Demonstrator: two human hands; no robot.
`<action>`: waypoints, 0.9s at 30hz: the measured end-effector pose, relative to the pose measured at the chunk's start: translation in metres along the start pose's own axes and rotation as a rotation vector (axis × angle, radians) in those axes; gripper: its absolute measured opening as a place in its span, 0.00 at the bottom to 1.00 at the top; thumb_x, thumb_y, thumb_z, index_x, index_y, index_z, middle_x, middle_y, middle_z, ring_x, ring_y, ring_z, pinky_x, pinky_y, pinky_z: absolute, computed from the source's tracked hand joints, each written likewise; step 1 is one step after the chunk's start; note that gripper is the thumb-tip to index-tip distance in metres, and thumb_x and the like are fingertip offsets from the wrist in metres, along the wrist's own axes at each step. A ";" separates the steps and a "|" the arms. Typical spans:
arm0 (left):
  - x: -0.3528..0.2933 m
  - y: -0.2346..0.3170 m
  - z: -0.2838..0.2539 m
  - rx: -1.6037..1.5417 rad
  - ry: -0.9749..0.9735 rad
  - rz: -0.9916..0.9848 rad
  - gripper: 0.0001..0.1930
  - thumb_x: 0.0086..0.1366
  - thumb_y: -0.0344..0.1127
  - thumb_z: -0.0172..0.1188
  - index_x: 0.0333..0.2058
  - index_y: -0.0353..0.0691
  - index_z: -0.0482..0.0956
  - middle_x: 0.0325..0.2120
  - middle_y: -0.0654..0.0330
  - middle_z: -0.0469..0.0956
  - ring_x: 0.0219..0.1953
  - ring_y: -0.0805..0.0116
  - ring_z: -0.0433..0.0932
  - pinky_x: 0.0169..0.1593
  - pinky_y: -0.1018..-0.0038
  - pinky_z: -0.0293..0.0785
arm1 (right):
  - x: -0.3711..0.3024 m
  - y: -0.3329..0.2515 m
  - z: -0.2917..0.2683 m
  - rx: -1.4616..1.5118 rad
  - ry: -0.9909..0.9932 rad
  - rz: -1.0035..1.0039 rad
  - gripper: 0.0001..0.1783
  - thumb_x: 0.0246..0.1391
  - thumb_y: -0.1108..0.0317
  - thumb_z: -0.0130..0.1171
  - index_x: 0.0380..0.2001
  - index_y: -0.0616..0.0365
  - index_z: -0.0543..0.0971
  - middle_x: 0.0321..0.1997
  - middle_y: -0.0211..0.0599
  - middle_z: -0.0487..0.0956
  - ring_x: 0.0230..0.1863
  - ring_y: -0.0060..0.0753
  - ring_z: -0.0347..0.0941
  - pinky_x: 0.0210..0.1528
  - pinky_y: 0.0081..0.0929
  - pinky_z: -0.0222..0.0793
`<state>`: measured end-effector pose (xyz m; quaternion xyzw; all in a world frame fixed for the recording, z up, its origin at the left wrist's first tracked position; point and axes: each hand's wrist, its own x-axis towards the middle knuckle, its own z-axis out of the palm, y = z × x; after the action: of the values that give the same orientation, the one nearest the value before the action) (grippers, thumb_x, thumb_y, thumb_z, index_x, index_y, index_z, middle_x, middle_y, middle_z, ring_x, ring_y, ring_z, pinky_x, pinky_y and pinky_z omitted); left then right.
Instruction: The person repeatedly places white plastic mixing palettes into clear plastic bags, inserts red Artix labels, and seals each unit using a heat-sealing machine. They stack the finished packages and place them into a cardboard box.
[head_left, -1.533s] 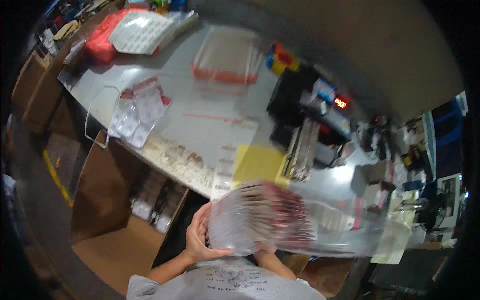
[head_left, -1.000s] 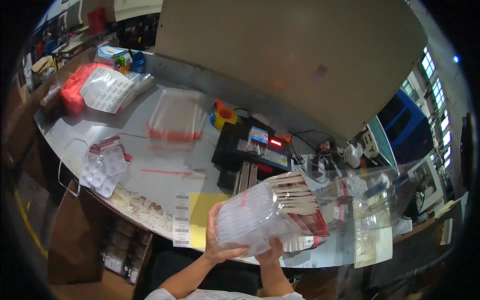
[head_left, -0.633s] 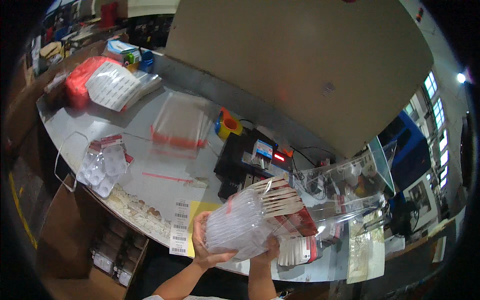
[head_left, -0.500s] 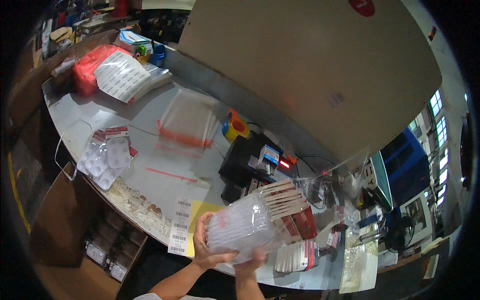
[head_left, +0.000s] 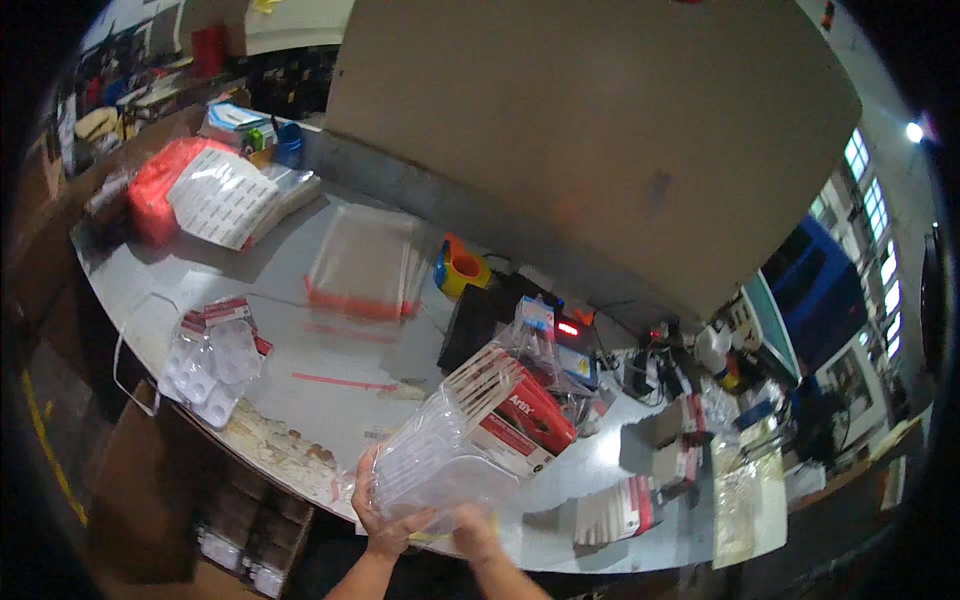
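Observation:
My left hand (head_left: 382, 518) is closed round the lower left end of a stack of clear-bagged white plastic packs (head_left: 430, 465). Red-and-white header cards (head_left: 520, 415) fan out at the stack's far right end. The stack is held tilted over the front edge of the table. My right hand (head_left: 478, 540) is at the stack's near lower side, blurred by motion; whether its fingers grip the wrap cannot be made out. Beneath the stack, a yellow sheet is mostly hidden.
Bagged white palettes with round wells (head_left: 215, 365) lie at left. Clear plastic bags (head_left: 365, 255), a tape dispenser (head_left: 462, 268) and a black device with a red display (head_left: 485, 320) sit farther back. More carded packs (head_left: 615, 510) stand at right. An open carton (head_left: 230, 500) is below left.
Both hands and the stack have shifted left in the picture. The stack has turned, so its red card front shows more. The barcode label sheet is now largely covered. The whole view has shifted slightly.

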<state>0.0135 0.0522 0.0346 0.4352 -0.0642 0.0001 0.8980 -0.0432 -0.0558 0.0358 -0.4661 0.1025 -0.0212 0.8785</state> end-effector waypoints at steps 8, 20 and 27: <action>-0.008 -0.002 -0.022 0.031 0.138 0.010 0.46 0.39 0.39 0.68 0.58 0.36 0.57 0.49 0.56 0.66 0.51 0.61 0.67 0.54 0.66 0.65 | 0.007 0.048 0.041 -0.102 0.271 0.020 0.31 0.51 0.56 0.59 0.54 0.60 0.64 0.47 0.37 0.72 0.47 0.32 0.68 0.51 0.30 0.64; -0.023 -0.031 -0.119 0.966 -0.046 0.298 0.61 0.33 0.59 0.75 0.59 0.33 0.51 0.56 0.48 0.58 0.57 0.53 0.59 0.60 0.58 0.54 | 0.004 -0.014 0.038 -1.263 0.185 -0.621 0.25 0.51 0.55 0.56 0.48 0.61 0.73 0.50 0.44 0.75 0.52 0.41 0.71 0.51 0.36 0.63; -0.025 -0.034 -0.116 1.017 0.023 0.292 0.56 0.32 0.44 0.77 0.58 0.33 0.53 0.55 0.49 0.59 0.58 0.53 0.59 0.61 0.60 0.53 | 0.081 0.011 0.026 -1.650 0.095 -0.573 0.38 0.50 0.52 0.54 0.61 0.60 0.59 0.69 0.41 0.53 0.71 0.45 0.41 0.65 0.42 0.44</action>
<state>0.0036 0.1228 -0.0660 0.8023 -0.1059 0.1612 0.5648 0.0406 -0.0391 0.0284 -0.9596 0.0008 -0.1797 0.2164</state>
